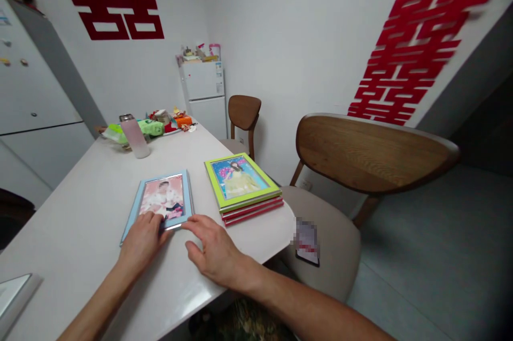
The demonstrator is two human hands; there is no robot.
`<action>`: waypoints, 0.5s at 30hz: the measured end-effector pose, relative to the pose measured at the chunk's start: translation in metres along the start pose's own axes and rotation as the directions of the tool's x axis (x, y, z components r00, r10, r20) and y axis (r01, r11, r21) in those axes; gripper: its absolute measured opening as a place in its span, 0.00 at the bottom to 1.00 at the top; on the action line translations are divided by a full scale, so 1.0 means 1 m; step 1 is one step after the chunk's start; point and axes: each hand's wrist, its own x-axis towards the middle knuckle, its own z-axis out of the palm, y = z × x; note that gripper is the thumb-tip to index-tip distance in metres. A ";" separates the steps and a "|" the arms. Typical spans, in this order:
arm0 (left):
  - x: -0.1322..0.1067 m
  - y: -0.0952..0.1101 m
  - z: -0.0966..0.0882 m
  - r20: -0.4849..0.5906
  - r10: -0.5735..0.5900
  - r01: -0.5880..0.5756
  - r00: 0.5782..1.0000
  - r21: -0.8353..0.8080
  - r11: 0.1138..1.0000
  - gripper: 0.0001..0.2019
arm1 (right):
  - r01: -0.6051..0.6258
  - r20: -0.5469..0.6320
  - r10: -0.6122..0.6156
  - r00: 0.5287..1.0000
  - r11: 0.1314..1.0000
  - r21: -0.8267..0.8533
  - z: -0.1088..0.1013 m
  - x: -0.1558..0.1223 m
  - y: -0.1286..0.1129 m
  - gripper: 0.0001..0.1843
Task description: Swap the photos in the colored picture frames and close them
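Note:
A light-blue picture frame (pixel 162 199) lies flat on the white table (pixel 92 207) in front of me. My left hand (pixel 141 240) rests on its near edge, fingers bent onto the frame. My right hand (pixel 210 247) lies flat on the table beside the frame's near right corner, fingers spread, fingertips touching or almost touching that corner. To the right sits a stack of frames: a lime-green frame (pixel 240 180) on top of red ones (pixel 253 210).
A pink bottle (pixel 135 135) and snack packets (pixel 160 124) stand at the table's far end. A wooden chair (pixel 368 156) with a card (pixel 308 242) on its seat is right of the table. A second chair (pixel 243 114) and small fridge (pixel 204 96) stand behind.

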 end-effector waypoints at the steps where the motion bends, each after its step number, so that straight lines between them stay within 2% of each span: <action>1: -0.014 0.001 -0.003 0.009 0.025 -0.025 1.000 0.010 1.000 0.09 | -0.035 0.018 0.035 0.999 0.999 -0.024 0.002 -0.001 0.001 0.21; 3: -0.045 0.006 -0.005 0.014 0.103 -0.103 0.995 0.027 0.994 0.09 | -0.086 0.057 0.089 0.994 0.994 -0.061 0.005 -0.003 0.003 0.24; 5: -0.074 0.014 -0.004 -0.030 0.173 -0.174 0.984 -0.019 0.985 0.12 | -0.111 0.084 0.117 0.990 0.991 -0.078 0.008 -0.006 0.004 0.24; 8: -0.107 0.031 0.004 -0.158 0.272 -0.286 0.949 -0.068 0.956 0.25 | -0.137 0.078 0.145 0.986 0.986 -0.096 0.011 -0.011 0.003 0.25; 10: -0.120 0.040 0.010 -0.180 0.297 -0.316 0.938 -0.086 0.945 0.25 | -0.139 0.057 0.145 0.988 0.985 -0.101 0.012 -0.013 0.004 0.25; 12: -0.125 0.046 0.013 -0.180 0.309 -0.329 0.934 -0.094 0.940 0.19 | -0.135 0.019 0.137 0.990 0.988 -0.077 0.011 -0.014 0.007 0.25; 15: -0.124 0.048 0.003 -0.221 0.307 -0.336 0.926 -0.108 0.936 0.15 | -0.149 -0.071 0.149 0.986 0.989 0.003 0.008 -0.013 0.009 0.24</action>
